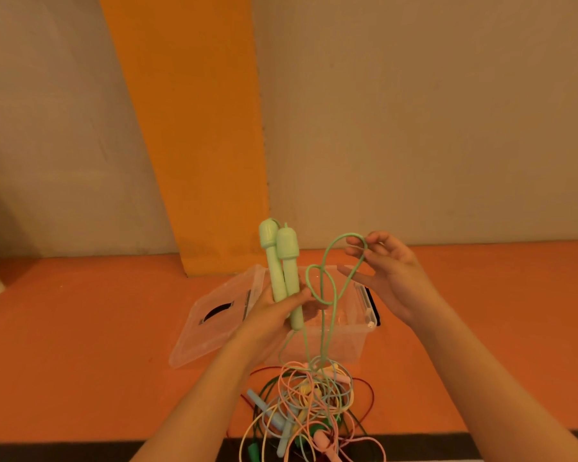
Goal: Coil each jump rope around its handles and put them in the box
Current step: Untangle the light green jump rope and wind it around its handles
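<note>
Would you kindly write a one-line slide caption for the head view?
Left hand holds two green handles upright; right hand pinches their looped cord near the clear box.

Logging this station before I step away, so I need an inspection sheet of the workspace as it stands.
Surface: orange surface, dark strip along its near edge.
Job's things: clear box open, lid tilted against its left side; green handles held upright together; green rope uncoiled, trailing into the tangled rope pile before the box.
Clutter: nothing seen.
Hands: left hand grips both handles; right hand pinches a loop of green rope.
Cables: nothing seen.
Surroundings: pale wall with orange stripe.
</note>
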`<state>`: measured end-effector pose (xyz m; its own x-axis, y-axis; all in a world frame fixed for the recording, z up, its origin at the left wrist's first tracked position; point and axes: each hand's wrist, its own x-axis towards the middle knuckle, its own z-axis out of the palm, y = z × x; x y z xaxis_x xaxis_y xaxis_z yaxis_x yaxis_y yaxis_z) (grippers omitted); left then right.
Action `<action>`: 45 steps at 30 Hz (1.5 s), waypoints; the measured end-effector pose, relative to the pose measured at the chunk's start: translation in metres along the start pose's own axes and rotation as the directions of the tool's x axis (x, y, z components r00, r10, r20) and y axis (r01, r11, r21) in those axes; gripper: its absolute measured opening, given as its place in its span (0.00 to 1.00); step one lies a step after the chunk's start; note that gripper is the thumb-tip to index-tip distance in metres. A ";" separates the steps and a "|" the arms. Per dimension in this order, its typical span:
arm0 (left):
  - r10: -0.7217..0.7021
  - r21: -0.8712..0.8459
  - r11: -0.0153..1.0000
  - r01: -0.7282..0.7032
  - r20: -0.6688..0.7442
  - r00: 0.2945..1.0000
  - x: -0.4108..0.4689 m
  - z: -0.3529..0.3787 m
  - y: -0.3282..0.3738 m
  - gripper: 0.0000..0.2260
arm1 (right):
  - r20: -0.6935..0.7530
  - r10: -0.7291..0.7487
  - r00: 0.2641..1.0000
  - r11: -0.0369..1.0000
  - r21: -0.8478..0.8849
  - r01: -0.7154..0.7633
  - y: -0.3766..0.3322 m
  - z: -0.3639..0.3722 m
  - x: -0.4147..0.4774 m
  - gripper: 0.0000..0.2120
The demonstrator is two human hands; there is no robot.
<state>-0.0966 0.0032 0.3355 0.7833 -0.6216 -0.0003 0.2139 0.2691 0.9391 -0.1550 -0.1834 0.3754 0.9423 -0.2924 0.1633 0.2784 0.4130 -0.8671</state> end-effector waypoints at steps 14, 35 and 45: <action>0.100 0.028 0.995 -0.099 -0.047 0.994 -0.001 0.001 0.009 0.06 | -0.004 0.366 0.931 0.734 -0.614 -0.291 0.033 0.016 -0.014 0.15; 0.030 0.148 0.989 0.001 -0.202 0.979 -0.003 -0.036 0.010 0.08 | 0.002 0.229 0.973 0.949 -0.224 -0.223 0.011 -0.006 -0.008 0.11; 0.008 0.469 0.872 0.138 -0.297 0.955 0.007 -0.041 -0.007 0.11 | 0.009 0.187 0.982 0.952 -0.249 -0.179 0.009 0.001 -0.005 0.14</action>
<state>-0.0686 0.0266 0.3146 0.9229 -0.3733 -0.0947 0.0212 -0.1962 0.9803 -0.1570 -0.1776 0.3671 0.9794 -0.2018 0.0025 0.0501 0.2311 -0.9716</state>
